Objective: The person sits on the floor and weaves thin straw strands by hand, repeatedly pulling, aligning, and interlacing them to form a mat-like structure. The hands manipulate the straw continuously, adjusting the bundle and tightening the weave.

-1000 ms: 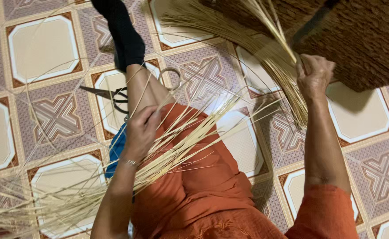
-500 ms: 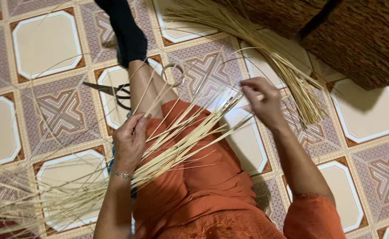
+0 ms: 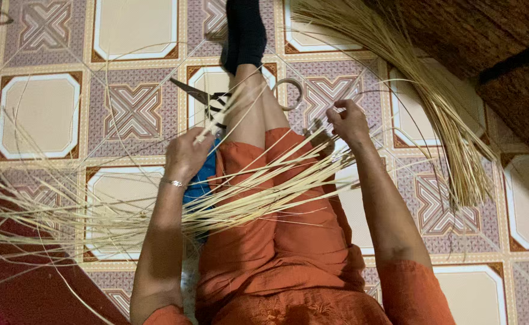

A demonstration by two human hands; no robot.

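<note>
The person wears an orange garment. Short orange sleeves end above the elbows, and both forearms are bare. The same orange cloth covers the lap and thigh, ending at a hem near the knee; the fabric shows soft folds and a faint woven pattern at the near edge. The left hand carries a thin silver bracelet at the wrist. The right hand is bare of ornament. The far foot wears a black sock.
</note>
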